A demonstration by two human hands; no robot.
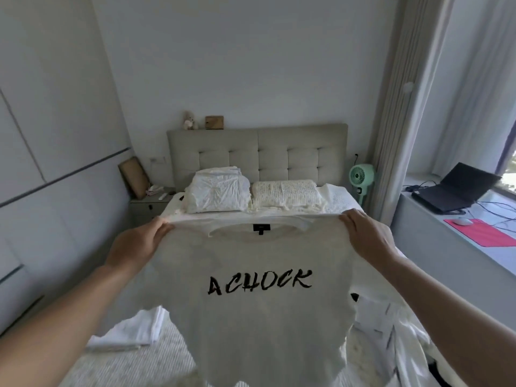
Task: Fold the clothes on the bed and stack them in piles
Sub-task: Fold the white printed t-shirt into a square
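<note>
Above the bed (173,358), left hand (134,244) and right hand (368,236) each pinch a shoulder of the white T-shirt (259,317), what looks like folded clothes (131,331) lying beneath.

Pillows (251,195) before headboard (257,152)

A home bedroom — a made bed (156,358) with a tufted grey headboard (257,152) and two pillows (220,194), a bedside table (149,203), a green fan (361,177), curtains (396,107), and a laptop (458,191) on the window ledge.
</note>
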